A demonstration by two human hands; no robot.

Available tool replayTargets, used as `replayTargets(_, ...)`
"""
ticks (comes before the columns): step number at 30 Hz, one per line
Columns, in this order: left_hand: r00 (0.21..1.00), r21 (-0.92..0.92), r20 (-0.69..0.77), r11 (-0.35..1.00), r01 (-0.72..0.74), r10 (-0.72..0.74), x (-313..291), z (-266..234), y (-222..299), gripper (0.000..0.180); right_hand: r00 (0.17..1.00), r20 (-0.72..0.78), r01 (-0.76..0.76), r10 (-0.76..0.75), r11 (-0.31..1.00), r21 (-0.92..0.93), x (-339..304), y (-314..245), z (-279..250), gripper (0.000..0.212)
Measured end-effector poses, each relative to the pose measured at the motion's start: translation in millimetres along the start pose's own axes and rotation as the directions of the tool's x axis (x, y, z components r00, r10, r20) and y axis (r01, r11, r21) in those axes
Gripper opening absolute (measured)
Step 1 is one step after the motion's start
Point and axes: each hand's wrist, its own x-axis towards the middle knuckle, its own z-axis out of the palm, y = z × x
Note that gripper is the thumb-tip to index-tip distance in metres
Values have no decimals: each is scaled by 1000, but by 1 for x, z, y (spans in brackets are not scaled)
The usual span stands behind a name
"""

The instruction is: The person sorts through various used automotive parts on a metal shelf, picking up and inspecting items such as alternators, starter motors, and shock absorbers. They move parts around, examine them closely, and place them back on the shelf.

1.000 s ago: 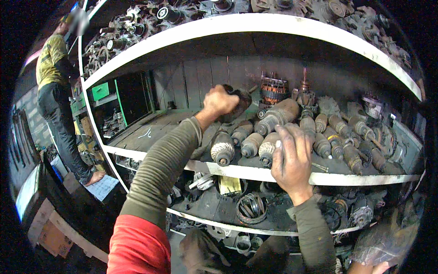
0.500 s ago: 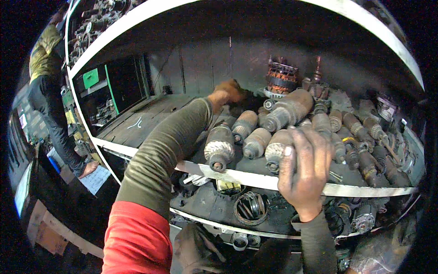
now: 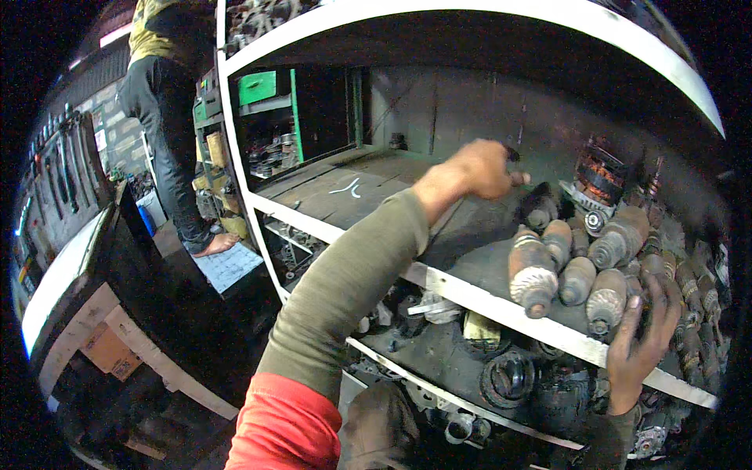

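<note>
My left hand (image 3: pixel 486 171) reaches over the shelf board with its fingers closed. A small dark bit (image 3: pixel 513 154) shows at the fingertips; what it belongs to I cannot make out. Just beyond the hand, a dark, blurred, bristly-looking patch (image 3: pixel 540 202) lies beside the pile. My right hand (image 3: pixel 644 337) rests at the white shelf edge, fingers apart, beside a worn motor armature (image 3: pixel 606 301) with slanted grooves. More brown, dusty armatures are heaped there, among them a grooved one (image 3: pixel 534 270) at the left front and a large one (image 3: pixel 620 237) behind.
A copper-wound stator (image 3: pixel 601 176) stands at the back of the shelf. Below the white front rail (image 3: pixel 501 307), a lower shelf holds round metal parts (image 3: pixel 507 376). On the left, a barefoot person (image 3: pixel 176 133) stands near hanging wrenches (image 3: pixel 66 172) and a green box (image 3: pixel 261 88).
The view has swung left, so the shelf and pile appear further right. My left hand is now over the bare board left of the pile; my right hand stays at the edge.
</note>
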Motion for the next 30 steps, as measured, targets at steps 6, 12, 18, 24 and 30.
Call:
replayTargets(6,232,-204,-953,979,-11,-196,-164,-69,-128,24,997,48,68,-64,994,-88,22,-4,4,31)
replayTargets(12,284,-364,-879,924,117,-382,-256,-15,-233,15,889,193,415,-415,909,43,137,-89,36,23)
replayTargets(18,382,91,-919,995,-47,101,-271,10,-294,12,435,569,818,-697,571,74,242,-215,208,46)
replayTargets(24,412,205,-870,959,-197,270,-272,11,-322,28,335,663,899,-670,439,-11,266,-291,389,41)
replayTargets(30,526,99,-817,957,-273,234,-282,7,-326,37,204,750,944,-630,328,19,256,-325,508,42)
